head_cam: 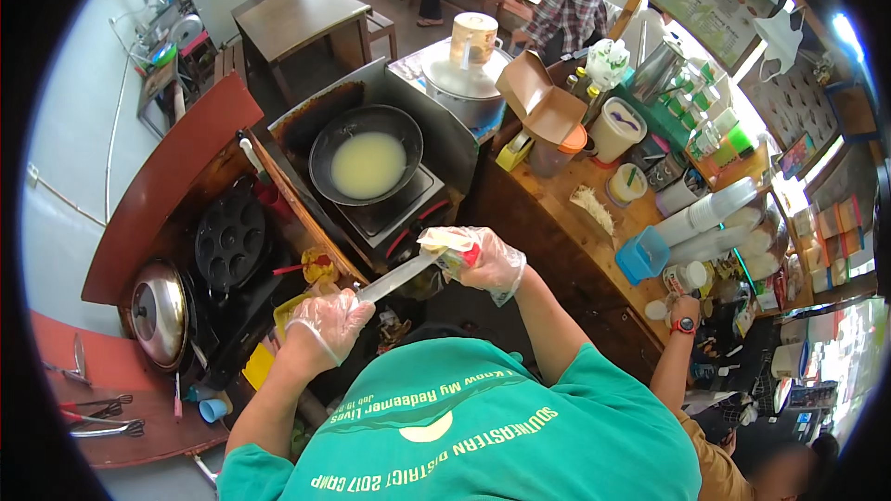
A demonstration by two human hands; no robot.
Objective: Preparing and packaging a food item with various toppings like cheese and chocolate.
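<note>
Clear plastic gloves cover both my hands. My left hand grips the handle of a knife, whose wide metal blade points up and to the right. The blade's tip end meets a block in a printed wrapper, which my right hand holds. The wrapper is peeled back at the top, and a pale, butter- or cheese-like end shows. Just beyond my hands, a black wok with pale yellow liquid sits on a gas stove.
Metal guards flank the stove. To the left are a round-welled pan and a lidded pan. A wooden counter on the right bears tubs, a blue container and cups. A co-worker's hand reaches over its near end.
</note>
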